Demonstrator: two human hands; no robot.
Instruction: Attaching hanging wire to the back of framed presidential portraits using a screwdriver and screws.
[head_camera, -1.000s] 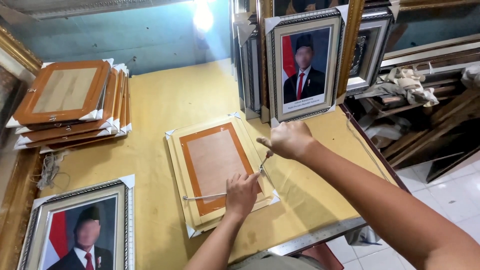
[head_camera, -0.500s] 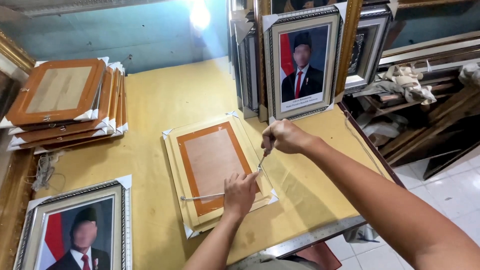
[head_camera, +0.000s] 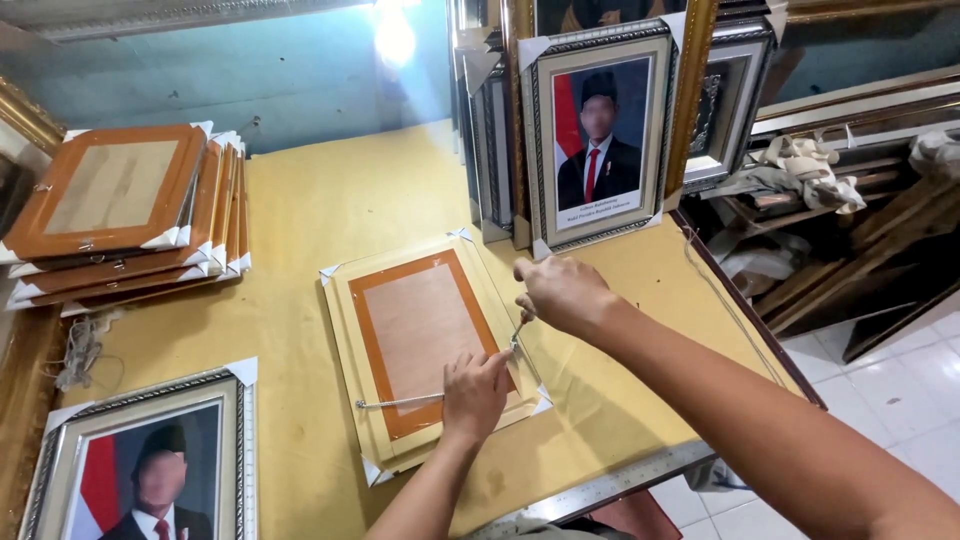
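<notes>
Little has moved: both hands, left (head_camera: 475, 395) and right (head_camera: 560, 293), stay on the frame (head_camera: 420, 335).

Under my left hand (head_camera: 475, 392) the frame back (head_camera: 425, 335) is matt brown board — hardboard, I think — edged in smooth pale wood (paper corner guards), and the table (head_camera: 330, 215) wears dull yellow covering.

Bare tabletop (head_camera: 330, 215) between frame stacks (head_camera: 130, 215).

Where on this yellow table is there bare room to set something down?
Bare tabletop lies between the frame stack and the leaning portrait, and between that portrait and the right hand. Crowded: the face-down frame under the left hand, and the lower-left portrait.
</notes>
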